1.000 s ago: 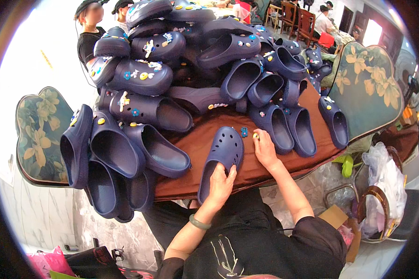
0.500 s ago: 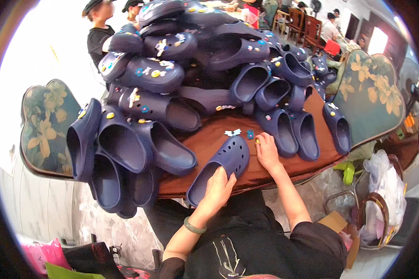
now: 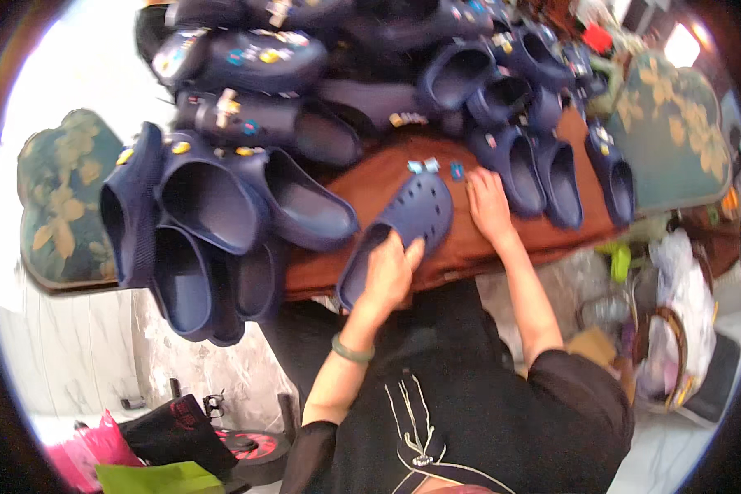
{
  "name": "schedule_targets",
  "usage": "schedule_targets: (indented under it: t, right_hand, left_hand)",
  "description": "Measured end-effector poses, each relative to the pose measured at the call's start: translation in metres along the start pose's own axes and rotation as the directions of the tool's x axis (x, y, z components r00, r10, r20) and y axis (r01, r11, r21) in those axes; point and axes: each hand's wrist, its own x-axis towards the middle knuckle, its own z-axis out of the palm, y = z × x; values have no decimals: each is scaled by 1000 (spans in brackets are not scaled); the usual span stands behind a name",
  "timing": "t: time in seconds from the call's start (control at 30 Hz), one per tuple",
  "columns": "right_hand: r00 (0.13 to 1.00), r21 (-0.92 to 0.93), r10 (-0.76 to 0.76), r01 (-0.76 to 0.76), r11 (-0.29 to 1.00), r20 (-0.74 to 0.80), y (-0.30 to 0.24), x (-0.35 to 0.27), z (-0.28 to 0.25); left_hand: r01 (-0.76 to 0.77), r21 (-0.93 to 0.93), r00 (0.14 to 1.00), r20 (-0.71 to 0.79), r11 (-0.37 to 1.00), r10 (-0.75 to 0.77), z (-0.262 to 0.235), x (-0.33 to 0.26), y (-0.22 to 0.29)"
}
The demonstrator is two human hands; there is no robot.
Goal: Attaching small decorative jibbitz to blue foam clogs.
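While L fingers [image 3: 392, 248] pinch clog [image 3: 418, 202] at opening [image 3: 361, 265], R fingers [image 3: 480, 183] curl nr its toe [image 3: 440, 191]; can't tell if pinching.

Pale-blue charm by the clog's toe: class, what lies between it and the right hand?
A small darker-blue charm lies between the pale-blue charm and the right hand in the head view.

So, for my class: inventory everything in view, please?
Holed foam clog: 1, navy, front centre
Piled foam clogs: many, navy, far, left, right
Bow-shaped charm: 1, pale blue, beyond holed foam clog
Small charm: 1, blue, right of bow
Cloth-covered table: 1, brown, beneath clogs
Flowered panels: 2, green, left, right
Plastic bag: 1, pink, lower left
Unclear bundle: 1, black, lower left
Plastic wrapping: count unclear, whitish, right
Left hand: 1, bare, gripping holed foam clog
Right hand: 1, bare, near small charm
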Motion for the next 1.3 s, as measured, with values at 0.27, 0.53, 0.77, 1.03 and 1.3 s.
schedule_targets:
  t: [0.27, 0.53, 0.77, 1.03, 1.3]
  right_hand:
    - [998, 20, 58, -58, 998, 19, 5, 1, 5]
    - [997, 93, -25, 32, 995, -76, -4, 16, 15]
    - [997, -24, -54, 55, 998, 56, -8, 56, 59]
    - [1000, 432, -5, 2, 902, 4, -24, 53, 17]
    - [949, 485, -314, 268, 833, 15, -59, 56, -16]
  left_hand:
    - [154, 89, 980, 115, 984, -164, -20, 5, 19]
    - [165, -144, 975, 172, 976, -140, -19, 0, 0]
    - [161, -378, 978, 183, 912, -97, -7, 4, -17]
    - [192, -430, 973, 199, 882, -114, -9, 2, -21]
    - [252, -391, 953, 260, 885, -157, -9, 0, -23]
